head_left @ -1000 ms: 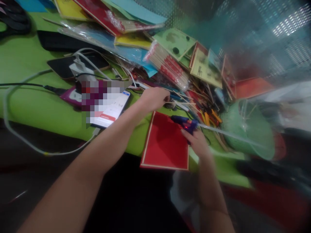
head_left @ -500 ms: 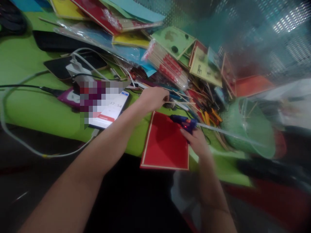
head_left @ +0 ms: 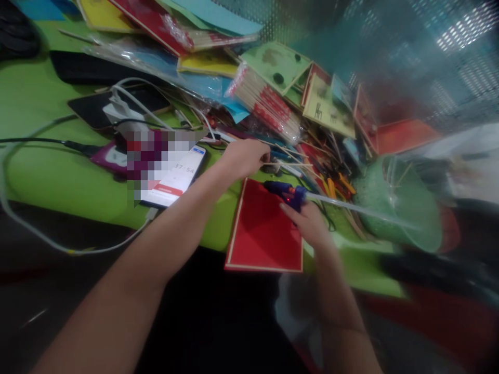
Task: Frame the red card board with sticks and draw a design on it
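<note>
My right hand [head_left: 310, 223] is wrapped round the handle of a blue hot glue gun [head_left: 288, 193], a long clear glue stick [head_left: 351, 208] jutting from its back. The gun's black nozzle points left over the upper part of a red board [head_left: 263, 234], which has thin wooden strips along its left and bottom edges. Beyond the board's top edge, my left hand [head_left: 249, 157] is closed in a pinch on a thin wooden stick [head_left: 298, 164] that sticks out to the right. Its fingertips are partly hidden behind the hand.
A lit phone [head_left: 167, 187] on a white cable lies left of the board, beside a purple power strip [head_left: 113, 158]. Bagged sticks [head_left: 268, 106], coloured boards and orange-handled pliers [head_left: 345, 184] crowd the back. A green basket [head_left: 413, 208] stands at the right.
My right hand has moved the glue gun a little to the left, over the red board. My left hand has hardly moved.
</note>
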A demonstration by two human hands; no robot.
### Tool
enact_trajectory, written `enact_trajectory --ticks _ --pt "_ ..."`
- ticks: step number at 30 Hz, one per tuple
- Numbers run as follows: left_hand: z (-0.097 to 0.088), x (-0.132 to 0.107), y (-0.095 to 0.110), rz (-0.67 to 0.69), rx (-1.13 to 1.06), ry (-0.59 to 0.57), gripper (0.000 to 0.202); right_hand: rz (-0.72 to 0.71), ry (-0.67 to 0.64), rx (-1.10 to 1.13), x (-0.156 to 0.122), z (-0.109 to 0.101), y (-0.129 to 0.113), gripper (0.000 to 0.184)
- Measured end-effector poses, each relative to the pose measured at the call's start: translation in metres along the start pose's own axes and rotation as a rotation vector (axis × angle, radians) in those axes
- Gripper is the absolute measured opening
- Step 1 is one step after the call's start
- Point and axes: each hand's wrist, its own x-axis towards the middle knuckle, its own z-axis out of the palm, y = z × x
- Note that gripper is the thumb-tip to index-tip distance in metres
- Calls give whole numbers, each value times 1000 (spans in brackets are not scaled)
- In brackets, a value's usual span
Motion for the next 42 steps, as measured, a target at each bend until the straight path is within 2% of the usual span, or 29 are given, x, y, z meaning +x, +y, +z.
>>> enact_trajectory --ticks 11,27,37,42 --pt "3 1 -1 -8 -9 19 32 89 84 174 -11 -9 15 44" --pt "3 1 -1 -4 -13 15 31 48 35 77 -4 -9 11 47" --pt "2 0 -1 1 1 7 31 77 74 7 -12 -16 15 45" --pt "4 1 -2 5 -11 28 31 40 58 31 -8 -12 11 45"
